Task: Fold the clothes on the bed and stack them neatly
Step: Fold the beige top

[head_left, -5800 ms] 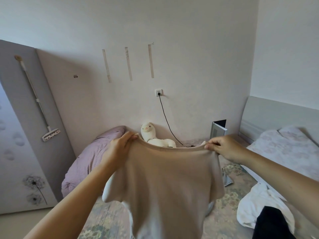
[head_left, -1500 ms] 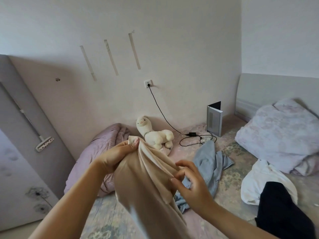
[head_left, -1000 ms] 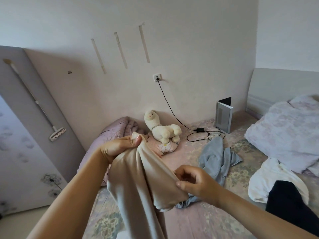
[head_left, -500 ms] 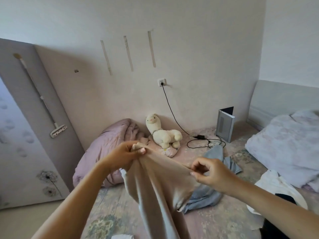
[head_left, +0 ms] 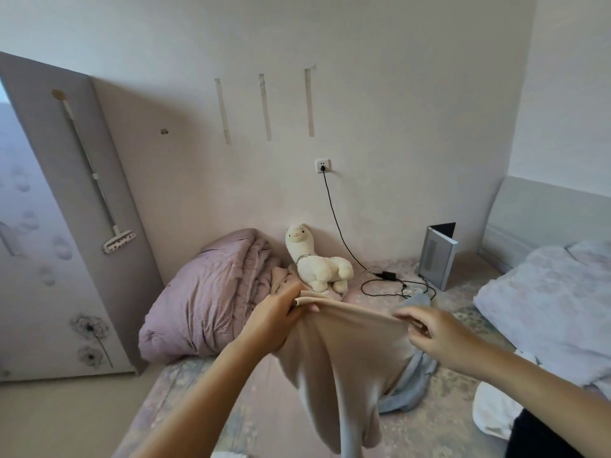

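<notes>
A beige garment [head_left: 340,361] hangs in the air above the near part of the bed [head_left: 264,411], held up by its top edge between two hands. The left hand [head_left: 276,317] grips one bunched corner, fingers curled round the cloth. The right hand [head_left: 433,332] pinches the other end of the same edge. Behind the garment, a light blue garment [head_left: 411,385] lies crumpled on the bed. At the near right lie a white garment [head_left: 492,411] and, touching it, a dark garment [head_left: 542,438]. Farther off, a cream stuffed llama [head_left: 315,262] sits by the wall, beside a bundled pink quilt [head_left: 205,299]. A pale floral quilt [head_left: 549,302] lies at the right.
</notes>
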`<state>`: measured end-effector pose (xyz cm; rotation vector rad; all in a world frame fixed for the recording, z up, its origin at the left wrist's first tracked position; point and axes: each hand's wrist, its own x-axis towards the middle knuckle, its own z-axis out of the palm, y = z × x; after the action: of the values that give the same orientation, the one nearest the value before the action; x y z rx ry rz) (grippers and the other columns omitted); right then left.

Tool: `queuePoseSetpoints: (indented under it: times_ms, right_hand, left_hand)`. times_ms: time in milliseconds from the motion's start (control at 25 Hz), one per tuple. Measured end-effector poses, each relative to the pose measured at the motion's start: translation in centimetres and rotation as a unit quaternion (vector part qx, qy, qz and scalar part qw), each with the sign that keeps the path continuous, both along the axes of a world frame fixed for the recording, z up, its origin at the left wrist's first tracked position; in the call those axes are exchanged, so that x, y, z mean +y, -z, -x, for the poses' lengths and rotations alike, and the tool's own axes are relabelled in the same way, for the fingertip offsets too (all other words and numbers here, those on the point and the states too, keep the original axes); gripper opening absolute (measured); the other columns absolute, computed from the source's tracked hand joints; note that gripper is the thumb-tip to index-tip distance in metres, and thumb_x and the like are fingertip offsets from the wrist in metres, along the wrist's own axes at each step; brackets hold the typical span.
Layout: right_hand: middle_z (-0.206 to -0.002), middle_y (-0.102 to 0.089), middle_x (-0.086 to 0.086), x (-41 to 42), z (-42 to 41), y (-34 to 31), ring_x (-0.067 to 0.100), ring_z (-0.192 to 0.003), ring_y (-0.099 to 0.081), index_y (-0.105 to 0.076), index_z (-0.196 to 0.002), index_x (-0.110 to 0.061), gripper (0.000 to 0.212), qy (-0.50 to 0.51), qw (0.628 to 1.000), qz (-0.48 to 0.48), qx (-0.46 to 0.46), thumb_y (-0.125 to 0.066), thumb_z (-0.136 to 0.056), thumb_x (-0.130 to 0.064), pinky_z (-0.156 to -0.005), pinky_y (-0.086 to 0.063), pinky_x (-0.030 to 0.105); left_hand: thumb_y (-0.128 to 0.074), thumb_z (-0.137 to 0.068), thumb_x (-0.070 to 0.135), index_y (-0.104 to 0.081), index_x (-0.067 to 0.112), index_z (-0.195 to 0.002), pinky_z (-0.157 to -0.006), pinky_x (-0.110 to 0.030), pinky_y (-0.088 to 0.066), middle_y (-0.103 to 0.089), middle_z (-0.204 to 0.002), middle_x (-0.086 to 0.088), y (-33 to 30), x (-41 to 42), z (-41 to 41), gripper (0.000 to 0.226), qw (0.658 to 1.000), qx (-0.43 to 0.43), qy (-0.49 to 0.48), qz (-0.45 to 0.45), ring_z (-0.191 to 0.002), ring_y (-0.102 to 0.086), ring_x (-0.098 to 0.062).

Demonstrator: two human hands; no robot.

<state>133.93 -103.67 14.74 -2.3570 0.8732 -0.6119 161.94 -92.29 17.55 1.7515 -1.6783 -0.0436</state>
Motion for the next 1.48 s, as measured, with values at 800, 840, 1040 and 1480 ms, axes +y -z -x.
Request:
queuePoseSetpoints:
  times_ms: [800,840,1040,1480]
  right_hand:
    - [-0.105,-0.065,0.017,-4.8,-1.7,7.1,0.035,-0.100,-0.063,-0.065,-0.113,0.001,0.020,0.090,0.989,-0.100,0.057,-0.054,-0.097,0.002,-0.083,-0.050,0.043]
    - [-0.110,-0.065,0.022,-5.6,-1.7,7.8,0.038,-0.105,-0.062,-0.064,-0.115,0.004,0.022,0.082,0.990,-0.079,0.078,-0.053,-0.097,0.002,-0.085,-0.046,0.042]
    - [-0.128,-0.060,0.025,-8.7,-2.1,11.4,0.044,-0.110,-0.062,-0.059,-0.125,0.003,0.027,0.049,0.984,0.013,0.174,-0.051,-0.102,-0.008,-0.079,-0.043,0.046]
    - [-0.115,-0.066,0.022,-16.0,-8.2,19.8,0.034,-0.107,-0.063,-0.070,-0.114,0.001,0.024,0.146,0.978,-0.148,0.014,-0.058,-0.094,0.002,-0.090,-0.046,0.038]
  left_hand:
    - [-0.060,-0.098,0.018,-0.052,0.008,-0.096,-0.050,-0.042,-0.048,-0.068,-0.073,-0.019,7.1,-6.1,1.4,0.013,0.984,-0.172,-0.029,0.026,-0.059,-0.064,-0.038]
    - [-0.063,-0.093,0.016,-0.051,0.008,-0.090,-0.039,-0.037,-0.044,-0.066,-0.064,-0.016,8.0,-6.4,1.3,0.015,0.963,-0.260,-0.004,0.073,-0.046,-0.060,-0.035]
    - [-0.056,-0.088,0.025,-0.044,0.012,-0.079,-0.025,-0.023,-0.023,-0.052,-0.047,-0.003,9.3,-9.4,0.1,0.020,0.892,-0.400,0.042,0.206,-0.028,-0.044,-0.023]
    - [-0.076,-0.076,0.017,-0.045,0.009,-0.084,-0.025,-0.026,-0.027,-0.059,-0.049,-0.009,15.8,-16.7,-3.2,0.033,0.922,-0.366,0.049,0.116,-0.030,-0.051,-0.028]
